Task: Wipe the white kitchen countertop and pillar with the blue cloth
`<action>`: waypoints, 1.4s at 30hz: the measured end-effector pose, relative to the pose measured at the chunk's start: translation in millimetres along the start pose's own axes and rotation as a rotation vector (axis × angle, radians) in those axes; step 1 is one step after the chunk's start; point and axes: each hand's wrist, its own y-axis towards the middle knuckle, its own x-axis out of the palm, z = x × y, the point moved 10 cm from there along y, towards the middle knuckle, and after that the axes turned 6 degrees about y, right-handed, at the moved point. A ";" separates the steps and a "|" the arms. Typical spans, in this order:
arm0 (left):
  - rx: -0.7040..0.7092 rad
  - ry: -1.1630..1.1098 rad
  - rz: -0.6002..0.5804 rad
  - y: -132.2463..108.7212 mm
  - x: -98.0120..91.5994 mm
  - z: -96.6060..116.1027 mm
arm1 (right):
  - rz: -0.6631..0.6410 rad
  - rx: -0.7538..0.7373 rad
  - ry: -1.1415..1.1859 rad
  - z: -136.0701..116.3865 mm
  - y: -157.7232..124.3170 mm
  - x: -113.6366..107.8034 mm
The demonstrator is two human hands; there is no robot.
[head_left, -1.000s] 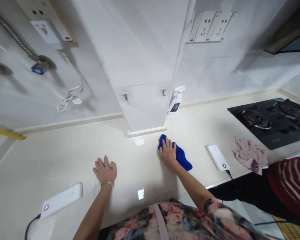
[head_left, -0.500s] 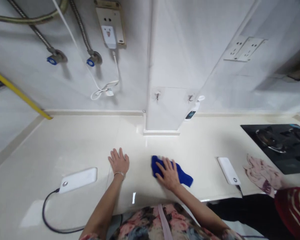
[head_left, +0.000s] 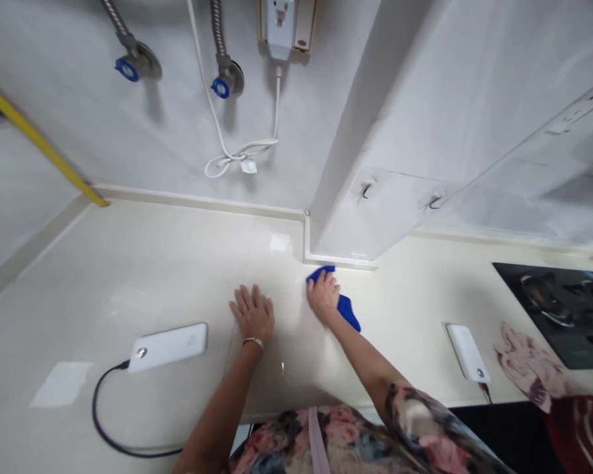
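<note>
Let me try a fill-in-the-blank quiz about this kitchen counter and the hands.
The crumpled fabric cloth under the right hand is coloured ____.
The long white plastic device nearest the left hand has a cable coloured ____.
The small metal hooks on the white square pillar number ____.
The flat black stove stands toward the picture's ____ side.
Missing words, in order: blue; black; two; right.

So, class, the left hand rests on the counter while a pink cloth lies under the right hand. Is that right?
Not quite: the cloth under the right hand is blue, not pink, as the head view shows. The left hand does rest on the counter.
</note>
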 end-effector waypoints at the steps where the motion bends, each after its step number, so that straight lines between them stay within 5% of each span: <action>1: -0.003 -0.015 0.003 -0.3 -0.3 -0.9 | -0.029 -0.104 0.016 -33.8 -2.9 6.4; 5: -0.033 -0.082 -0.013 0.0 1.5 -9.9 | -0.145 -0.485 0.087 -132.2 -36.9 20.2; 8: -0.047 -0.116 -0.036 1.2 3.6 -16.9 | -0.242 -0.643 0.144 -147.9 -59.8 19.9; 12: -0.022 -0.091 -0.059 2.4 4.0 -16.4 | -0.273 -0.614 0.298 -107.7 -64.4 5.5; 18: 0.038 -0.109 -0.082 1.4 -4.0 -3.6 | -0.200 -0.156 0.545 -11.8 -56.3 -5.2; 23: 0.075 -0.447 -0.103 1.4 -12.4 1.4 | -0.193 -0.113 0.856 3.4 -69.3 -11.4; 27: -0.028 -0.585 -0.071 17.7 -28.3 -9.8 | -0.048 -0.027 1.175 22.4 -59.7 -38.1; 32: -0.025 -0.702 0.078 58.1 -93.2 1.3 | 0.058 0.011 1.394 20.9 -32.8 -67.2; 37: 0.050 -0.605 0.110 110.5 -149.3 20.4 | 0.047 0.035 1.414 0.7 -12.4 -63.8; 39: 0.081 -0.510 0.072 128.9 -147.4 25.5 | 0.062 0.045 1.375 3.5 -7.9 -59.2; 42: 0.033 -0.305 -0.021 139.5 -113.4 25.0 | 0.096 0.061 1.283 24.3 -13.3 -52.8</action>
